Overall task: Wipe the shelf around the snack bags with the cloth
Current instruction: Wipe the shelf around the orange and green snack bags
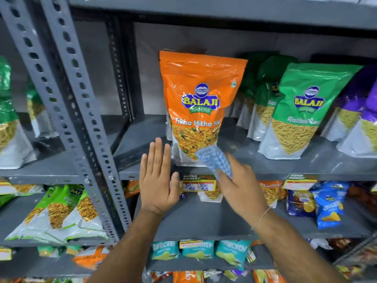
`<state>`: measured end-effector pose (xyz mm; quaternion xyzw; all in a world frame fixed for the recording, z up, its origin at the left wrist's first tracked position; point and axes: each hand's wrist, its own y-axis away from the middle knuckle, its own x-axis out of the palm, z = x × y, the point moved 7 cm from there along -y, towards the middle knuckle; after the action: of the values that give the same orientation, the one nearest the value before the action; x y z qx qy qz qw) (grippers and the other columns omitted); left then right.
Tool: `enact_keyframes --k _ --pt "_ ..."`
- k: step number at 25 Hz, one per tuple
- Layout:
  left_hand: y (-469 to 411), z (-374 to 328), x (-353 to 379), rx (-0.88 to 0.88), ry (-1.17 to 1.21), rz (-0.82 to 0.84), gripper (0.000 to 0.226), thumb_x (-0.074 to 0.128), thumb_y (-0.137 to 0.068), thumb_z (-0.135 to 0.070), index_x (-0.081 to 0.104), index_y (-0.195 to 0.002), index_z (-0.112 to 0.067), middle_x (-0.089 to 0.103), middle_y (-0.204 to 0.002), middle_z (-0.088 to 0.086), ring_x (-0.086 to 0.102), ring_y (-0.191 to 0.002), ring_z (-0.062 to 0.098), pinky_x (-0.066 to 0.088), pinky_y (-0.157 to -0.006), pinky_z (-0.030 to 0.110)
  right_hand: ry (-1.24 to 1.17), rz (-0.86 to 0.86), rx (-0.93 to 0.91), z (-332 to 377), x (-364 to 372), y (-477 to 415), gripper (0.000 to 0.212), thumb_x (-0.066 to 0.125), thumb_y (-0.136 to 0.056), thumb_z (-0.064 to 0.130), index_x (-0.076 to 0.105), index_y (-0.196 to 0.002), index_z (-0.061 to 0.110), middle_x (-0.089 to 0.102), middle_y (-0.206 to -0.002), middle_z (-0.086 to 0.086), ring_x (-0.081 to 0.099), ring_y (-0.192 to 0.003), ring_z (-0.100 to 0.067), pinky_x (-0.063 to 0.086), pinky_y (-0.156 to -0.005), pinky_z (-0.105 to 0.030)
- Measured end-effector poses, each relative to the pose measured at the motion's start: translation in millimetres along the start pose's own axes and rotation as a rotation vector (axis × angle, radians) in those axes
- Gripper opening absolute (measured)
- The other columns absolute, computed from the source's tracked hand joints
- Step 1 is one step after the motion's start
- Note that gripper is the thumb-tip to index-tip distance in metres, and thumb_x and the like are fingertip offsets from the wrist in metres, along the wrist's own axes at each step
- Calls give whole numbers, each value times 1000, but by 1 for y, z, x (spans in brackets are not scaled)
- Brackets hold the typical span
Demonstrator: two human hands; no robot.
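An orange snack bag (195, 94) stands upright at the front of the grey metal shelf (140, 137). My right hand (239, 187) grips a blue-and-white checked cloth (214, 159) that reaches up over the bag's lower right corner. My left hand (158, 178) is held flat with fingers apart just left of the bag, in front of the shelf edge, holding nothing. Green snack bags (299, 111) stand to the right on the same shelf.
A perforated grey upright (67, 103) runs diagonally at the left. Purple bags (365, 111) stand at the far right. Price tags (196, 183) hang on the shelf edge. Lower shelves hold green, blue and teal snack packs (324, 203).
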<state>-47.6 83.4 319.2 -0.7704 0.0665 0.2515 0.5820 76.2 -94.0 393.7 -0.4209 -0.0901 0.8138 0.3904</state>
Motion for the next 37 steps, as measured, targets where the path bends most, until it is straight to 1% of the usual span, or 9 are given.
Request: enact_keyframes --k 3,5,7,12,15,18,21,26,37 --pt "-13 -5 10 -66 -62 11 70 26 -114 -38 12 -176 -10 10 -186 14 10 -174 30 8 -141 49 -105 -144 59 -25 -50 -24 35 51 -97 17 64 -129 25 75 -105 4 68 -93 -14 54 -80 -29" --pt "-19 -5 18 -92 -118 55 72 28 -112 -37 13 -176 -8 9 -186 13 8 -174 28 8 -142 49 -119 -173 110 -42 -70 -47 35 52 -102 9 64 -132 22 71 -105 4 61 -88 -3 47 -75 -17" --pt "-20 -5 25 -92 -186 80 75 28 -109 -35 14 -176 -6 8 -186 14 6 -175 27 8 -142 48 -104 -161 131 -54 -78 -68 36 52 -104 6 62 -136 17 68 -107 1 57 -89 -2 43 -72 -27" --pt "-18 1 33 -76 -264 80 79 31 -103 -29 16 -175 -2 14 -185 17 13 -174 30 10 -142 47 -87 -124 159 -75 -65 -121 37 49 -106 10 59 -141 16 65 -112 1 58 -97 -19 34 -69 -23" --pt "-16 3 33 -60 -271 98 77 30 -105 -29 17 -174 2 14 -185 19 18 -172 32 14 -141 47 -65 -81 216 -94 -42 -164 31 48 -100 4 64 -125 14 69 -106 -12 64 -98 -34 40 -72 -30" --pt "-16 5 33 -23 -295 126 76 31 -106 -30 20 -173 4 21 -183 21 27 -170 35 23 -138 51 22 -19 212 -109 -15 -213 41 54 -99 5 58 -139 15 70 -126 -19 64 -117 -39 50 -88 -35" --pt "-17 9 37 10 -305 126 75 30 -105 -33 29 -170 5 31 -180 20 34 -166 36 23 -138 49 199 130 214 -127 18 -245 42 53 -101 12 54 -142 19 66 -136 -19 63 -122 -41 53 -94 -41" --pt "-16 10 40 16 -331 50 74 18 -111 -40 39 -167 4 42 -174 20 42 -162 36 17 -140 45 226 490 246 -166 64 -234 32 48 -106 34 67 -127 17 71 -129 -12 67 -116 -35 52 -100 -43" --pt "-17 4 35 28 -341 21 72 27 -107 -34 39 -167 4 47 -170 22 47 -158 38 18 -139 46 396 620 1 -165 58 -199 66 33 -106 62 30 -163 28 34 -169 -7 34 -154 -31 27 -126 -43"
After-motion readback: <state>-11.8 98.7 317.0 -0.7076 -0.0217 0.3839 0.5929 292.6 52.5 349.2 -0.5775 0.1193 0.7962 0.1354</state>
